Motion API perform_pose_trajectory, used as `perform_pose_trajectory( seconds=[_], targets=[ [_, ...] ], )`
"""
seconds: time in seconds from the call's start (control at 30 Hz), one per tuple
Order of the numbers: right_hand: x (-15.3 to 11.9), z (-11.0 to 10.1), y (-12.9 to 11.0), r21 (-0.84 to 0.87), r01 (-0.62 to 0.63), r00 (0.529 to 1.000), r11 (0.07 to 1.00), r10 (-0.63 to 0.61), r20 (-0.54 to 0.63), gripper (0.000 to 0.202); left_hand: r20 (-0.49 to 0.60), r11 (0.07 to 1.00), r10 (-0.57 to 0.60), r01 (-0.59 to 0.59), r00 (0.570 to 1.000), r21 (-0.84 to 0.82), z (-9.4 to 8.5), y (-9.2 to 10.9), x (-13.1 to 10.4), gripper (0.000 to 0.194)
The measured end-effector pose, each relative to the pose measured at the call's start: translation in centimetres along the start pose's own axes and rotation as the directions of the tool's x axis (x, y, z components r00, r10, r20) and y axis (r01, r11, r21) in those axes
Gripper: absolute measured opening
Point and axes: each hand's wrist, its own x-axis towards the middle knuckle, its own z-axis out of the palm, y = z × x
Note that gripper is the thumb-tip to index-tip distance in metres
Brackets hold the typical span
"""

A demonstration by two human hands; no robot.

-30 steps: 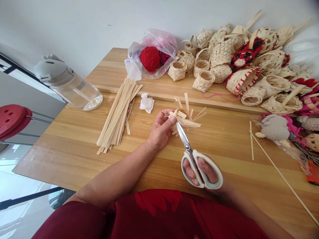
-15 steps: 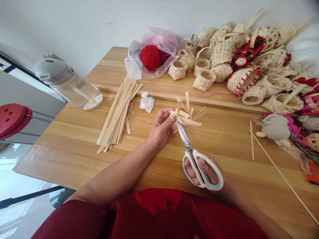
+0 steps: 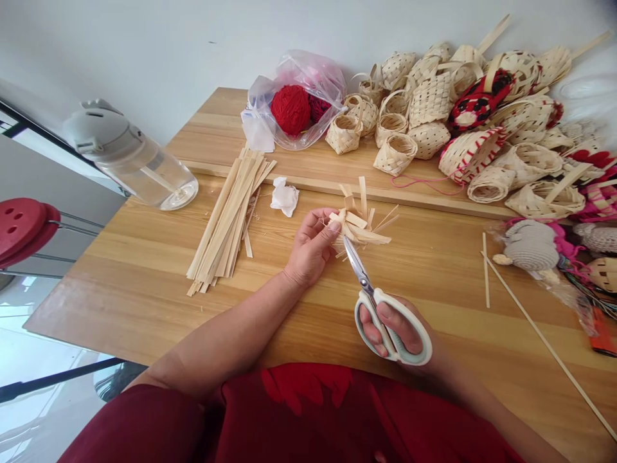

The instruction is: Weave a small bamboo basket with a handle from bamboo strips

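Observation:
My left hand (image 3: 313, 243) pinches a small woven piece of pale wood strips (image 3: 355, 220) between thumb and fingers, with strip ends sticking out to the right and upward. In my right hand (image 3: 393, 325) is a pair of scissors (image 3: 365, 283) with white handles, my fingers through the loops. The blades are close together and their tips meet the lower edge of the woven piece, near my left thumb. Whether a strip lies between the blades I cannot tell. Left of my left hand lies a bundle of flat wood strips (image 3: 229, 225) on the wooden table (image 3: 144, 283).
A water bottle (image 3: 139, 161) stands at the left. Crumpled white tissue (image 3: 285, 197) lies beyond my left hand. Behind are a plastic bag with red yarn (image 3: 291, 110) and many small woven baskets (image 3: 395, 154). On the right are a grey crocheted piece (image 3: 533, 244) and a thin stick (image 3: 544, 341).
Almost nothing differs. The scissors have shifted very slightly to the right at the handles, and the woven piece stays in my left hand.

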Motion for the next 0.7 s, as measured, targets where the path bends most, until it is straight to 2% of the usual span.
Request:
perform_pose_trajectory(
  seconds=[0.2,0.37,0.43,0.47,0.5,0.53,0.57,0.63,0.67,0.7],
  targets=[
    [-0.2,0.1,-0.3,-0.061,0.0,0.996,0.998,-0.006,-0.089,0.039,0.004,1.0,-0.001,0.001,1.0,-0.013,0.0,-0.1,0.1,0.038],
    [-0.3,-0.5,-0.2,-0.14,0.008,1.0,0.99,-0.007,0.006,0.039,0.003,0.999,-0.041,0.041,0.999,-0.036,0.0,0.0,0.1,0.041],
    [-0.4,-1.0,-0.1,-0.233,0.071,0.997,0.97,-0.075,-0.009,0.039,-0.021,0.997,-0.062,0.061,0.998,-0.049,0.0,0.1,0.2,0.041],
    [-0.4,-1.2,-0.2,-0.305,0.114,0.988,0.946,-0.14,-0.063,0.038,-0.031,0.996,-0.07,0.068,0.997,-0.058,0.0,0.2,0.2,0.041],
    [-0.5,-1.6,-0.5,-0.395,0.153,0.963,0.906,-0.227,-0.147,0.037,-0.035,0.994,-0.081,0.078,0.996,-0.071,-0.1,0.3,0.3,0.042],
    [-0.5,-1.9,-0.8,-0.502,0.17,0.913,0.848,-0.327,-0.245,0.036,-0.032,0.992,-0.094,0.091,0.995,-0.087,-0.1,0.3,0.3,0.044],
    [-0.5,-2.4,-1.3,-0.615,0.145,0.839,0.775,-0.426,-0.339,0.035,-0.021,0.989,-0.109,0.106,0.994,-0.102,-0.2,0.4,0.4,0.046],
    [-0.4,-3.5,-2.3,-0.799,-0.035,0.674,0.6,-0.577,-0.462,0.033,0.012,0.983,-0.135,0.135,0.991,-0.121,-0.3,0.4,0.4,0.052],
    [-0.4,-4.2,-2.8,-0.845,-0.164,0.614,0.509,-0.617,-0.492,0.032,0.027,0.982,-0.142,0.145,0.989,-0.124,-0.4,0.4,0.4,0.054],
    [-0.3,-4.8,-3.3,-0.859,-0.283,0.58,0.427,-0.637,-0.508,0.031,0.041,0.981,-0.148,0.152,0.988,-0.124,-0.5,0.3,0.4,0.054]
  ],
)
